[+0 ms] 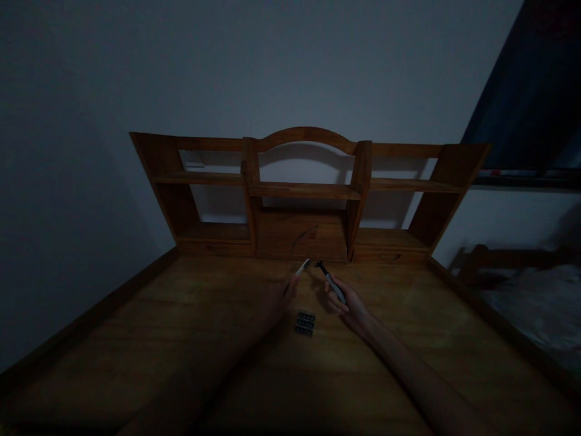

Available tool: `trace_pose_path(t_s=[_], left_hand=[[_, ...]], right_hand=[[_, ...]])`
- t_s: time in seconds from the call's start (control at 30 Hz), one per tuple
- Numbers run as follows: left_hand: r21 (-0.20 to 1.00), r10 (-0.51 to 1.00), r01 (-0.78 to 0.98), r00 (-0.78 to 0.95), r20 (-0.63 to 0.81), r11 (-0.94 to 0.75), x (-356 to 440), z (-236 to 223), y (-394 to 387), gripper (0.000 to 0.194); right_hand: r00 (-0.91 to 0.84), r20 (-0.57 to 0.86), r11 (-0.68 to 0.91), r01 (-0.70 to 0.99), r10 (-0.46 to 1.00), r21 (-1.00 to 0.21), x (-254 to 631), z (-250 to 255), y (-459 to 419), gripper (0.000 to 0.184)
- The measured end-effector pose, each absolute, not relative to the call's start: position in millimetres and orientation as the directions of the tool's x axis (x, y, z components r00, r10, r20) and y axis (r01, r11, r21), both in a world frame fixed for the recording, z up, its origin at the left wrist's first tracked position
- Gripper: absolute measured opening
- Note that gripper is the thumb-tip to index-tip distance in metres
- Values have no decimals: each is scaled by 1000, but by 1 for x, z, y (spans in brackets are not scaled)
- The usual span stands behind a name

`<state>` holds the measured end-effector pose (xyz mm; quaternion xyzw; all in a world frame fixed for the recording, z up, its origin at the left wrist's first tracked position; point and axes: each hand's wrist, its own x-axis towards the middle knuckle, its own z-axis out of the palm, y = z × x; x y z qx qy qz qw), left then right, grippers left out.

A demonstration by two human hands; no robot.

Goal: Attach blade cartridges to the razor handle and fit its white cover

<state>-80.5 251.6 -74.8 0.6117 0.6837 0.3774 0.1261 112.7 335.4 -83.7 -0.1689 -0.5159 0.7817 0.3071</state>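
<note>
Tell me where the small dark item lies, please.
In the head view, the small dark item lies on the tabletop, below and between the left hand and right hand.

Two slim hand tools, one brush and one grey-and-black tool, held tip towards tip.
Pale brush (302, 268): narrow, light-coloured stick with a short dark bristle patch near its tip; gripped low in the left hand (278, 298), its lower end hidden by the fingers; tilted, tip up and to the right, bristles on the side facing the other piece. Grey-and-black tool (334, 287): smooth grey handle, thin black neck, small black head with a forked outline, finer shape too dark to read; gripped in the right hand (349, 303), tilted, head up and to the left. The two heads are near each other, apart.
</note>
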Motion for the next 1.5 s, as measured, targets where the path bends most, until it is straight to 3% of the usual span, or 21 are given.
trace_pose_path(t_s=[0.23, 0.43, 0.67, 1.13, 1.33, 1.5], left_hand=[[689, 920, 724, -249, 303, -31, -79, -78, 251, 52], [641, 922, 758, -153, 356, -122, -77, -84, 253, 49], [653, 940, 748, -132, 316, -115, -78, -74, 248, 51], [660, 911, 751, -249, 328, -33, -82, -86, 257, 45], [622, 932, 778, -154, 328, -90, -85, -89, 258, 44], [674, 923, 737, -226, 311, -47, -89, -81, 257, 49]], right_hand=[[-782, 102, -314, -360, 614, -878, 114, -85, 340, 31], [-807, 88, -323, -331, 584, -887, 113, -86, 339, 37], [-837, 90, -337, -312, 540, -888, 111, -90, 339, 40], [-796, 87, -326, -341, 599, -881, 113, -90, 343, 38], [-811, 71, -348, -326, 580, -879, 114, -87, 340, 36], [-760, 88, -342, -389, 644, -856, 115, -83, 340, 34]])
